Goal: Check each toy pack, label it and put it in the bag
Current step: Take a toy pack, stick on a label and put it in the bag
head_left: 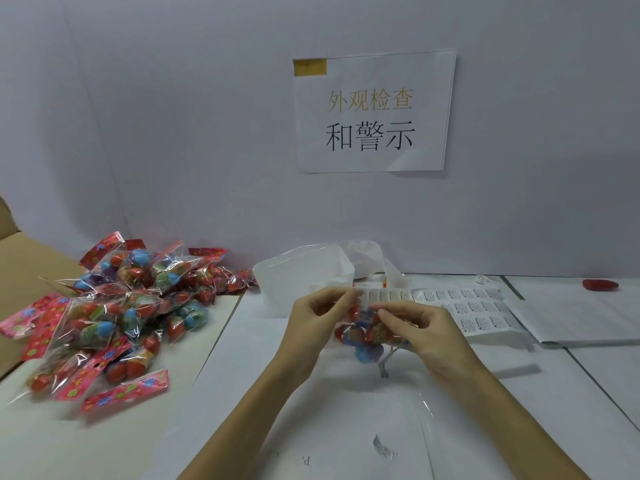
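Note:
Both hands hold one clear toy pack (pixel 363 332) of red and blue toys above the table's middle. My left hand (pixel 317 318) pinches its upper left edge. My right hand (pixel 412 327) pinches the pack's top from the right. A heap of several more toy packs (pixel 117 306) with red header cards lies at the left. A sheet of white warning labels (pixel 464 306) lies just behind my right hand. A translucent white plastic bag (pixel 301 282) stands open behind my hands, near the wall.
A cardboard box (pixel 20 271) sits at the far left behind the heap. White papers (pixel 581 317) lie at the right, with a small red object (pixel 600 285) beyond them. A paper sign (pixel 374 112) hangs on the wall. Clear film (pixel 426 410) lies on the table in front.

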